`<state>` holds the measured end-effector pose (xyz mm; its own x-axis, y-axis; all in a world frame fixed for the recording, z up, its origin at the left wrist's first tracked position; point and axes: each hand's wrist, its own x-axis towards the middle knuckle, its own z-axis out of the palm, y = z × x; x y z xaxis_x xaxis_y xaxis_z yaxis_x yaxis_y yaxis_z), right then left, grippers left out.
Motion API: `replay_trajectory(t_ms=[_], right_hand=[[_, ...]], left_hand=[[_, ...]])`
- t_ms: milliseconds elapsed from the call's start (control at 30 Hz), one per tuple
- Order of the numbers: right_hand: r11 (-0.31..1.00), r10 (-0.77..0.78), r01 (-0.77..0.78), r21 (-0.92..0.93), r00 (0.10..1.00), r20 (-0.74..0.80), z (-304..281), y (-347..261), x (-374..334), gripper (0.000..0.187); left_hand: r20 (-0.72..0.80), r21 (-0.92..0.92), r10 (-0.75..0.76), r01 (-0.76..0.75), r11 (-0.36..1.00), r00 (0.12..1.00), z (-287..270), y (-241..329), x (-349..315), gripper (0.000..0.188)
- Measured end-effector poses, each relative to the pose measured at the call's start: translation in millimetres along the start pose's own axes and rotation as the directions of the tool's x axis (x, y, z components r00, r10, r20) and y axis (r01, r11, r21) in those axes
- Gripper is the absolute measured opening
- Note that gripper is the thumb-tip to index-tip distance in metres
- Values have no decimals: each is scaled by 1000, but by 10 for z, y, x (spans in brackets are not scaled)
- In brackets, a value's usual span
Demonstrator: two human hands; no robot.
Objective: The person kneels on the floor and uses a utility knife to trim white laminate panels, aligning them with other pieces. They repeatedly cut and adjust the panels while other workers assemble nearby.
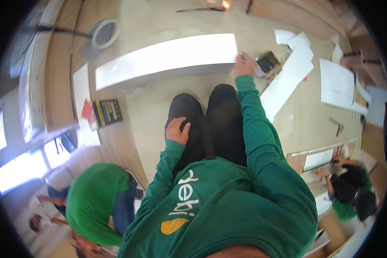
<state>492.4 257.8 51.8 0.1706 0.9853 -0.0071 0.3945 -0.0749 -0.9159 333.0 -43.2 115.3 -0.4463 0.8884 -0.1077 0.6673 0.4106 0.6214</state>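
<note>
A long board (pixel 167 56) with a bright white face and a brown side lies across the floor in front of my knees. At its right end is my right hand (pixel 244 65), arm stretched forward, fingers closed against the board's corner. Whether anything small is also between those fingers is too blurred to tell. My left hand (pixel 177 130) rests on my left thigh, its thumb and fingers apart and holding nothing. A dark open box (pixel 267 62) stands just right of my right hand.
White strips (pixel 288 79) and sheets (pixel 337 84) lie to the right. A tape roll (pixel 105 33) and a screwdriver (pixel 202 9) are beyond the board. At left, a black-and-yellow packet (pixel 107 112) sits near a wooden panel. People in green work at lower left (pixel 94 198) and lower right (pixel 350 189).
</note>
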Motion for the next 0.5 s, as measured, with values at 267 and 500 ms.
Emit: replay_trajectory(t_ms=[267,500], right_hand=[[977,-174,170,-128,984,-23,-94,-326,-218,32],[985,104,-87,-150,989,106,-292,-614,14,35]], left_hand=[[-16,65,542,-540,839,840,383,1155,2380,28],[146,0,502,-507,862,853,898,1442,3235,32]])
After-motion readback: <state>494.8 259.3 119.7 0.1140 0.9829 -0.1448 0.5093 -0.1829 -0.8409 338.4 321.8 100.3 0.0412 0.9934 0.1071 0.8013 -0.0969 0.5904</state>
